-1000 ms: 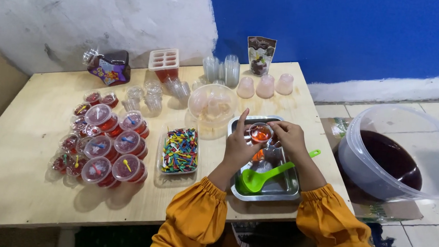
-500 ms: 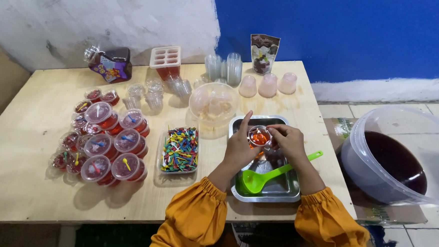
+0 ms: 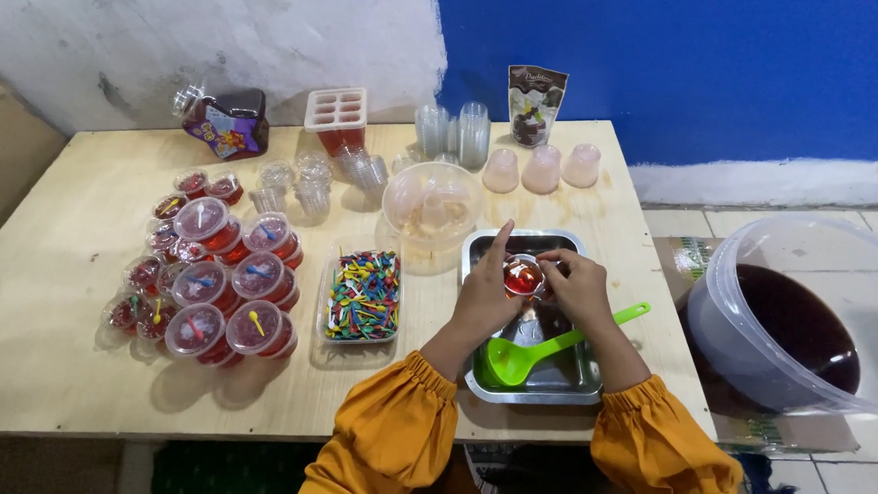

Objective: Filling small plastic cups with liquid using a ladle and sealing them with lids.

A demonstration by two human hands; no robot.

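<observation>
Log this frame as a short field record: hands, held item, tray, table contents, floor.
left hand: grips small clear cup of red jelly
right hand: on same cup, opposite side
metal tray: under hands, holds green ladle
table: lidded red cups, box of coloured picks, bowl of empty cups
floor: large tub of dark liquid

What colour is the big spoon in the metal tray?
Bright green, seen in the head view: the ladle lies in the tray.

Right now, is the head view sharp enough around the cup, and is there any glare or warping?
Head view: small red cup between left hand and right hand is sharp; mild glare on metal tray; soft shadows; table edge bows from wide-angle distortion.
</observation>
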